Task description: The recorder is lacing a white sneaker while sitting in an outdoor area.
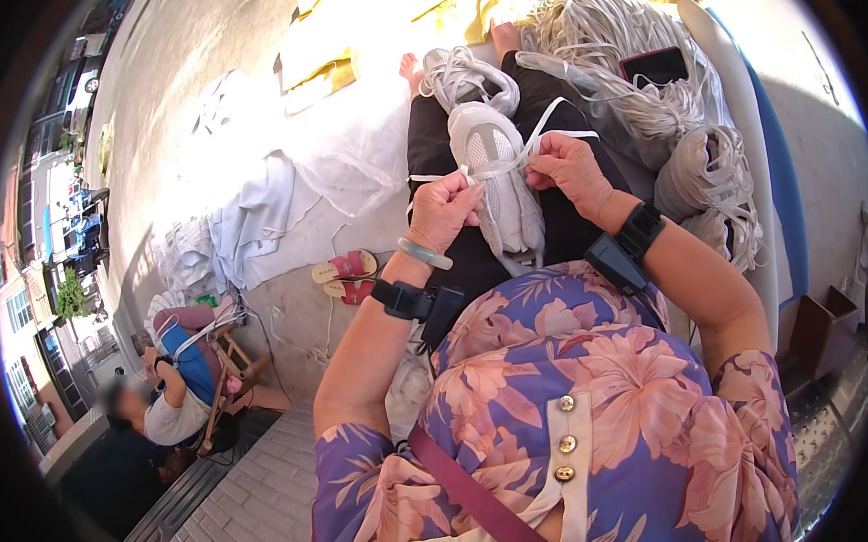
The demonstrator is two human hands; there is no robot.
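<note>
Across my lap lies a pale grey-white sneaker (515,221) with a mesh front, its toe pointing away from me. A flat white lace (545,119) crosses it, and one loose stretch loops up past its right side. At the shoe's left edge, my left hand (444,212) pinches the lace between thumb and fingers. My right hand (573,174) pinches the lace on the opposite side, fingertips close to the shoe. Just beyond the toe rests another light shoe piece (469,78) with coiled laces, between my knees.
A heap of white laces (595,28) lies at far right, with a dark phone (654,65) on it. Laced shoe pieces (705,171) are stacked nearby. Red sandals (346,268), pale cloth (254,217) and plastic sheeting (356,163) lie left. Another person (182,410) sits lower left.
</note>
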